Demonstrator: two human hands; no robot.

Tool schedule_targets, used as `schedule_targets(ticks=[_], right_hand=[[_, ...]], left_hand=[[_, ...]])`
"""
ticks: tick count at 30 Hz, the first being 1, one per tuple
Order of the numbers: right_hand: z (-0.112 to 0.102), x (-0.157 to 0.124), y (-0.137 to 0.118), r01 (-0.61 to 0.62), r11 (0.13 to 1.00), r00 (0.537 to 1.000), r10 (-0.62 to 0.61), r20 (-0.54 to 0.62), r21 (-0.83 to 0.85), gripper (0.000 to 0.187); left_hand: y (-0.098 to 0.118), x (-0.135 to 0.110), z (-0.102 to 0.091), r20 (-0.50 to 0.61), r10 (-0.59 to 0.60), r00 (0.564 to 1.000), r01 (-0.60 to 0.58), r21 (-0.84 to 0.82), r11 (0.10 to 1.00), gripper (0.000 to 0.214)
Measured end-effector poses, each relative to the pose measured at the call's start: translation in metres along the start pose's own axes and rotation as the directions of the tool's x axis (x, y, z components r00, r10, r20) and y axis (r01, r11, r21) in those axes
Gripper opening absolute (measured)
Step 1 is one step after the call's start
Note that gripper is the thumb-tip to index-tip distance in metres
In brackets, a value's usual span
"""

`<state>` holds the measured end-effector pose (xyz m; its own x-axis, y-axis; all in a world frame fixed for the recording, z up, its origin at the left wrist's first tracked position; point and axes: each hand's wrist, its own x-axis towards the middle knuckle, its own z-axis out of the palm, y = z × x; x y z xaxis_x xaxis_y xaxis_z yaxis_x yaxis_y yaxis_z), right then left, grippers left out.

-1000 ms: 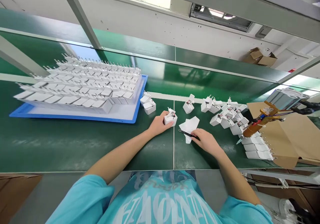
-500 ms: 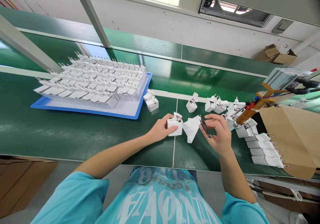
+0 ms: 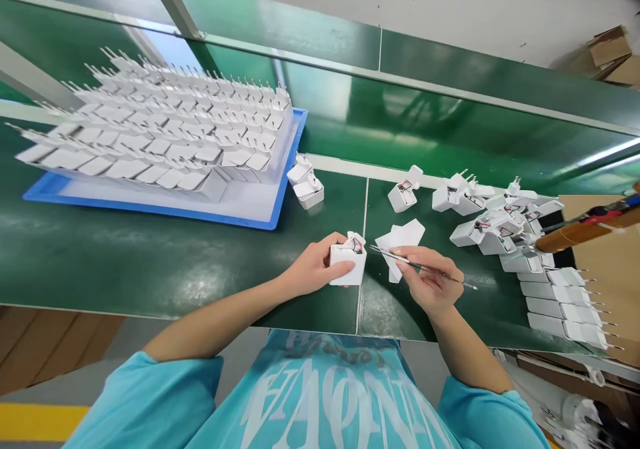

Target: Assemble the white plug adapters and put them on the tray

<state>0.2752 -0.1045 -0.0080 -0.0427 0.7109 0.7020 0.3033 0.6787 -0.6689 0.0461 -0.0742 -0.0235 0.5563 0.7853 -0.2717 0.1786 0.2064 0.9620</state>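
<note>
Head view. Green bench, a pale seam running across it from the front edge toward the back.

Left hand by that seam, nearer the front edge. Thumb laid across the face of a white housing, the other fingers round its side and behind: clamped on it. Housing upright, open on top, red and dark wires showing, a small white piece standing up at the opening. Whether its base touches the bench, I cannot tell from here.

Right hand on the other side of the seam, thumb and forefinger pinched together on slim tweezers. Tips point left, just beside the housing, seemingly clear of it. White sheets, paper-like, lie below the tips and fingers.

Blue tray on the bench's left part, packed with rows of white units, pins up. Just off the tray's right rim, a loose pair, touching. Near the back edge, past the seam, one open unit; farther right, a heap of open units. Toward the front right corner, a row of units, pins facing right. An orange-brown tool slants in by the heap; cardboard beside it.
</note>
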Motion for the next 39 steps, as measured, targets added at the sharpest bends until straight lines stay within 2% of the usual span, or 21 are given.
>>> schedule_targets(ticks=[2,5,13,23,30,33,35,36,37,39], right_hand=[[0.003,-0.003,0.001,0.097,0.995,0.993,-0.098,0.068,0.016,0.034],[0.009,-0.006,0.003,0.24,0.97,0.956,-0.231,0.181,-0.027,0.039],[0.017,-0.004,0.007,0.405,0.896,0.896,-0.348,0.276,-0.184,0.023],[0.022,-0.002,0.007,0.429,0.876,0.888,-0.364,0.281,-0.222,0.02],[0.027,-0.005,0.005,0.45,0.832,0.886,-0.37,0.281,-0.324,0.017],[0.023,-0.005,0.005,0.453,0.842,0.885,-0.382,0.268,-0.295,0.015],[0.018,-0.004,0.006,0.444,0.855,0.891,-0.39,0.233,-0.267,0.014],[0.016,-0.004,0.007,0.426,0.864,0.901,-0.381,0.206,-0.269,0.014],[0.014,-0.004,0.008,0.398,0.872,0.916,-0.36,0.179,-0.285,0.016],[0.013,-0.003,0.011,0.326,0.884,0.945,-0.295,0.142,-0.334,0.024]], left_hand=[[0.003,-0.003,-0.001,-0.022,0.016,1.0,-0.013,0.121,0.993,0.033],[0.007,-0.006,-0.002,-0.017,0.034,0.999,-0.03,0.219,0.975,0.033],[0.015,-0.008,0.0,-0.009,0.056,0.998,-0.051,0.281,0.958,0.032],[0.017,-0.008,0.0,-0.004,0.076,0.997,-0.071,0.299,0.951,0.031],[0.013,-0.007,0.001,0.003,0.069,0.998,-0.066,0.322,0.945,0.031],[0.009,-0.007,0.001,0.004,0.073,0.997,-0.07,0.36,0.93,0.032],[0.005,-0.006,0.0,-0.032,0.135,0.99,-0.106,0.455,0.884,0.034],[0.002,-0.005,-0.001,-0.06,0.209,0.976,-0.145,0.531,0.835,0.034],[-0.001,-0.003,-0.002,-0.079,0.308,0.948,-0.196,0.617,0.762,0.033],[-0.007,0.0,-0.007,-0.066,0.521,0.851,-0.29,0.769,0.57,0.029]])
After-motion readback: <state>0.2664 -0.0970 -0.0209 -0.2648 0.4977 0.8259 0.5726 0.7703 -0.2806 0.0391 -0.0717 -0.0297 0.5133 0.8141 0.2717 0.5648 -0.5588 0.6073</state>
